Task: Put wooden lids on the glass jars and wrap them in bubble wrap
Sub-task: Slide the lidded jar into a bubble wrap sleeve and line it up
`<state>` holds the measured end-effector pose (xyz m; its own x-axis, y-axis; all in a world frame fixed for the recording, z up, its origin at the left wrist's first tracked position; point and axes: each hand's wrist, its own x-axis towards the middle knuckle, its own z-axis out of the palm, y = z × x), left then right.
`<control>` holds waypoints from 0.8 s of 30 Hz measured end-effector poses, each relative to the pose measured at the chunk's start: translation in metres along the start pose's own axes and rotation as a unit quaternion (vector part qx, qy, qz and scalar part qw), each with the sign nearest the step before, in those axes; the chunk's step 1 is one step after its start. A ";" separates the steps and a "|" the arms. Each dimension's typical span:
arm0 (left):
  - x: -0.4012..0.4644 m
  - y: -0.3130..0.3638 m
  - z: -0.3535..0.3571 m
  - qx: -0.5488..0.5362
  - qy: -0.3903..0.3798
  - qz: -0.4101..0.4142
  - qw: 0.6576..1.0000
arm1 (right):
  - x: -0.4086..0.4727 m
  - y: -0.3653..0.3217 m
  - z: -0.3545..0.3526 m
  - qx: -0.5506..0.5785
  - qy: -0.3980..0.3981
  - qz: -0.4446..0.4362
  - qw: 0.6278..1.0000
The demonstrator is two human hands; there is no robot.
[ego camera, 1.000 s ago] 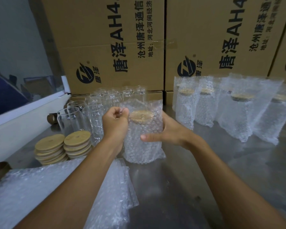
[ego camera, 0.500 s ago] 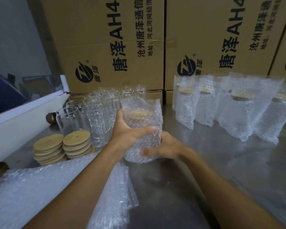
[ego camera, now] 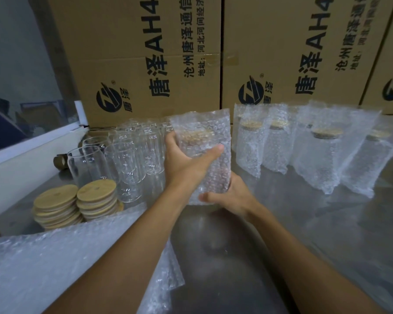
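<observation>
Two hands hold one wrapped jar (ego camera: 205, 152) above the table (ego camera: 281, 234): the right hand (ego camera: 230, 197) cups its base from below, the left hand (ego camera: 186, 162) curls around its middle, thumb across the front, under the lid (ego camera: 196, 134).

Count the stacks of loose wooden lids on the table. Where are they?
2. One stack of lids sits near the table's left edge; a second stack touches its right side, before the bare glass jars. More may be hidden.

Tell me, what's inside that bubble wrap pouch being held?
Inside the bubble wrap pouch a wooden lid shows dimly at the top. The glass jar beneath is obscured by bubbles and fingers.
</observation>
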<state>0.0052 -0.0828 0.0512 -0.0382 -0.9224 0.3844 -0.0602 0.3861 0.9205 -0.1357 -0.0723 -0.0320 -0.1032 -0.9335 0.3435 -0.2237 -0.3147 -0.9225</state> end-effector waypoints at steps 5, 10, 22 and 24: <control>-0.032 -0.018 0.031 0.037 -0.005 0.029 0.999 | -0.008 0.010 -0.014 0.038 0.100 0.019 0.994; -0.051 -0.044 0.058 0.033 -0.045 -0.037 0.998 | -0.011 0.014 -0.031 0.039 0.136 0.070 0.987; -0.083 -0.093 0.051 0.176 -0.108 -0.001 0.978 | -0.006 0.031 -0.068 0.021 0.400 0.082 0.912; -0.083 -0.094 0.050 0.166 -0.101 -0.001 0.981 | -0.005 0.033 -0.075 0.016 0.439 0.088 0.894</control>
<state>-0.0360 -0.0422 -0.0707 -0.2315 -0.9153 0.3297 -0.3808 0.3971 0.8350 -0.2150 -0.0649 -0.0509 -0.8586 -0.4778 0.1860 -0.1027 -0.1952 -0.9754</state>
